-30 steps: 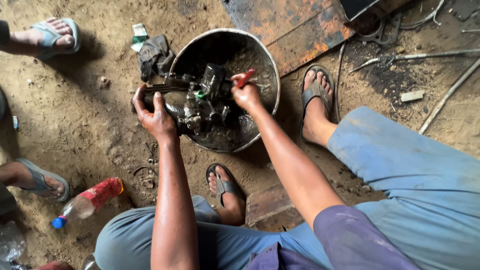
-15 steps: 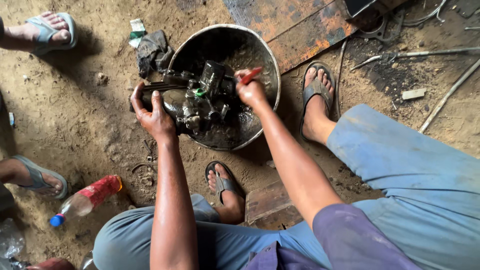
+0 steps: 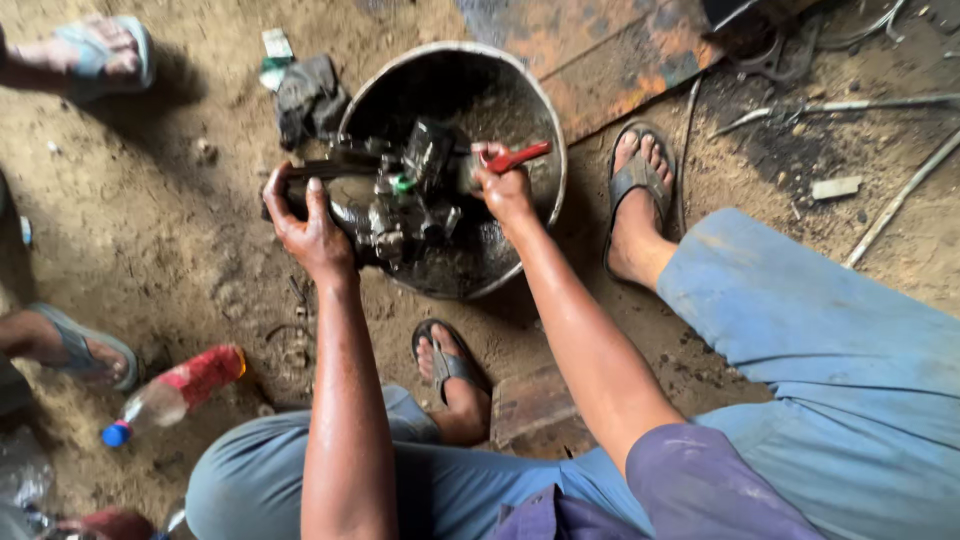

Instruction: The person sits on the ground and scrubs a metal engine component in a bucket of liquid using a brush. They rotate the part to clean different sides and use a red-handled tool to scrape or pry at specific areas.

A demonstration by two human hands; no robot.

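A greasy metal engine part (image 3: pixel 405 205) with pipes and small fittings lies across a round, dirty metal basin (image 3: pixel 545 140) on the dirt floor. My left hand (image 3: pixel 310 225) grips the dark tube end of the part at the basin's left rim. My right hand (image 3: pixel 503 185) is closed around a red-handled brush (image 3: pixel 520 156), held against the right side of the part. The brush head is hidden behind the part and my fingers. Dark liquid sits in the bottom of the basin.
A dark rag (image 3: pixel 308 95) lies left of the basin. A rusty metal plate (image 3: pixel 600 60) sits beyond it. A plastic bottle with a red label (image 3: pixel 175 390) lies at lower left. Other people's sandalled feet (image 3: pixel 95 55) are at the left edge. Metal rods (image 3: pixel 850 105) lie at right.
My right hand with the red-handled brush has shifted slightly along the part's right side. My left hand keeps its grip on the tube end.
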